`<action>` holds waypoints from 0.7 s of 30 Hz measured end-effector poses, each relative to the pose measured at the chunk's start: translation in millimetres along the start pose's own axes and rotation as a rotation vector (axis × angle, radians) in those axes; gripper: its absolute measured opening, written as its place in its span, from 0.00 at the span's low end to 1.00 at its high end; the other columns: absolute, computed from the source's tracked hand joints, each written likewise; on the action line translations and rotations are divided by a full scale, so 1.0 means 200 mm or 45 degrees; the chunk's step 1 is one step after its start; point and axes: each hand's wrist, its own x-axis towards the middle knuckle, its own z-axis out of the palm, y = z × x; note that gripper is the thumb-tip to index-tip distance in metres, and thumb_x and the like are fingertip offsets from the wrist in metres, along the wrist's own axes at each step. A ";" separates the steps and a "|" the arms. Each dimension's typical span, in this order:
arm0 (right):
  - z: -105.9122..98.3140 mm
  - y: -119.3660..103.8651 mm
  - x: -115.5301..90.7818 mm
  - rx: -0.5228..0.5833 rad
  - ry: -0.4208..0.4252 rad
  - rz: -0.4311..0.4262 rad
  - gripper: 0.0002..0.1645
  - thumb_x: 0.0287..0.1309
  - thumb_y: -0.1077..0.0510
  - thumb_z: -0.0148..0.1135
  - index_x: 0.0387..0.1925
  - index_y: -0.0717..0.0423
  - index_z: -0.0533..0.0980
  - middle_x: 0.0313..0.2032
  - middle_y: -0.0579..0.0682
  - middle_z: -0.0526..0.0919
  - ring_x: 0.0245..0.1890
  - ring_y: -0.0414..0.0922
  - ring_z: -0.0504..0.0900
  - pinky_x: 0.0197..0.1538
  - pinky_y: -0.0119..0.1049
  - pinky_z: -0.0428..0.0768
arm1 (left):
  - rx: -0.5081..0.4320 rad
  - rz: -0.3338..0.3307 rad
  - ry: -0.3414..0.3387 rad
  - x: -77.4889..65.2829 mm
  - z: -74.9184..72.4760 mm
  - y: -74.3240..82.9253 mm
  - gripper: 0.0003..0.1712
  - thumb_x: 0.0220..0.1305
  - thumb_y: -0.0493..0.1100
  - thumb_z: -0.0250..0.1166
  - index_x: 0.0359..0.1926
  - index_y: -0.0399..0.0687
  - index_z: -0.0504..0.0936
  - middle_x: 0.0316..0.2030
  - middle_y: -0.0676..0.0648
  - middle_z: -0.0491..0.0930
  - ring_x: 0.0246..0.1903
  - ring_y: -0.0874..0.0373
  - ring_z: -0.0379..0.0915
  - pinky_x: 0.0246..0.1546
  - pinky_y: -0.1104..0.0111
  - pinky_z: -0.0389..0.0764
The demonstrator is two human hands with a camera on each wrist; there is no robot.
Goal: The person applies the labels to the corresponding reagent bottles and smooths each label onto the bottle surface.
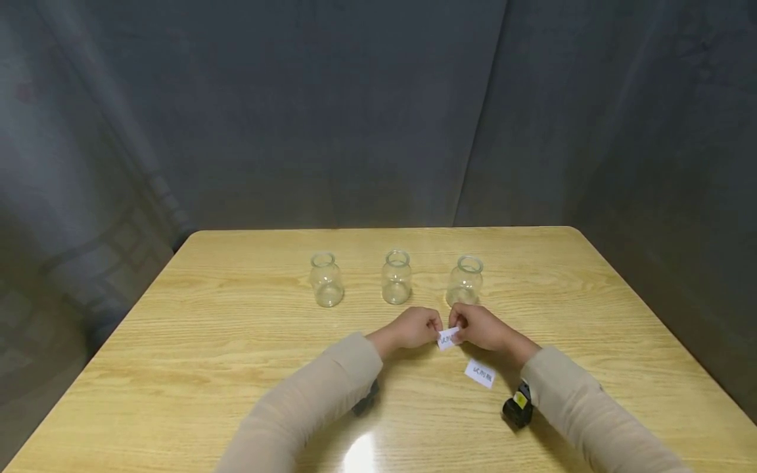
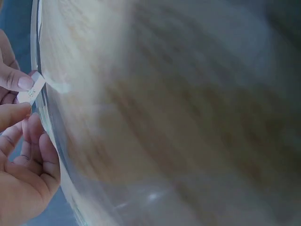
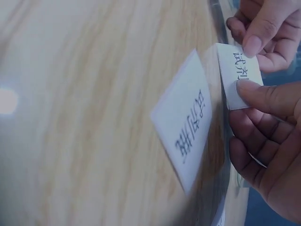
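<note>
Nearest: loose lettered label (image 1: 480, 373) lying on surface (image 1: 236, 341). Just beyond: left hand (image 1: 418, 326) and right hand (image 1: 483, 327), fingers of both clamped on held label (image 1: 447, 339), thumbs on its lettered face. Farther back: three clear glass jars (image 1: 396, 286) upright in row.

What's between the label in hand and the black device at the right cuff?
In the head view, another white label lies on the table between the held label and the black device.

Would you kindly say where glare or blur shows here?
Head view: white glare on the table, bottom centre; left wrist view: table hazy and blurred, edge bowed; right wrist view: bright spot at left, lettering on the held label clearer.
</note>
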 end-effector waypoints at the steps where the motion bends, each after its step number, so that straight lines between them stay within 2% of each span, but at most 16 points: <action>1: 0.00 0.00 0.00 0.028 -0.009 -0.001 0.10 0.40 0.74 0.59 0.24 0.62 0.67 0.20 0.47 0.69 0.23 0.41 0.67 0.24 0.29 0.67 | -0.019 -0.004 -0.001 0.00 0.00 0.00 0.01 0.51 0.36 0.60 0.26 0.42 0.76 0.18 0.55 0.69 0.20 0.65 0.63 0.22 0.78 0.65; 7: 0.00 -0.01 -0.02 0.144 -0.026 0.031 0.05 0.49 0.71 0.54 0.25 0.63 0.67 0.20 0.49 0.69 0.22 0.42 0.67 0.22 0.28 0.67 | -0.153 -0.024 0.012 -0.01 -0.02 -0.03 0.03 0.53 0.35 0.59 0.25 0.46 0.76 0.20 0.54 0.72 0.21 0.64 0.65 0.21 0.76 0.68; 10: 0.00 -0.03 -0.03 0.173 0.013 0.054 0.03 0.52 0.68 0.52 0.26 0.63 0.67 0.22 0.50 0.70 0.23 0.43 0.69 0.24 0.30 0.70 | -0.251 -0.028 0.030 -0.02 -0.03 -0.03 0.02 0.54 0.35 0.58 0.26 0.44 0.75 0.22 0.53 0.73 0.22 0.64 0.66 0.20 0.76 0.69; 15: -0.01 -0.07 -0.03 0.211 0.119 0.016 0.02 0.52 0.68 0.53 0.29 0.64 0.69 0.25 0.51 0.71 0.28 0.44 0.71 0.30 0.33 0.72 | -0.372 -0.029 0.074 -0.03 -0.05 -0.02 0.02 0.55 0.37 0.58 0.28 0.41 0.75 0.22 0.52 0.72 0.23 0.63 0.66 0.21 0.76 0.69; 21: -0.03 -0.13 -0.06 0.317 0.182 -0.015 0.06 0.51 0.71 0.51 0.34 0.66 0.70 0.26 0.53 0.72 0.28 0.44 0.72 0.31 0.37 0.75 | -0.506 -0.024 0.090 -0.05 -0.08 0.00 0.03 0.56 0.37 0.58 0.30 0.42 0.75 0.23 0.51 0.73 0.24 0.61 0.70 0.24 0.74 0.72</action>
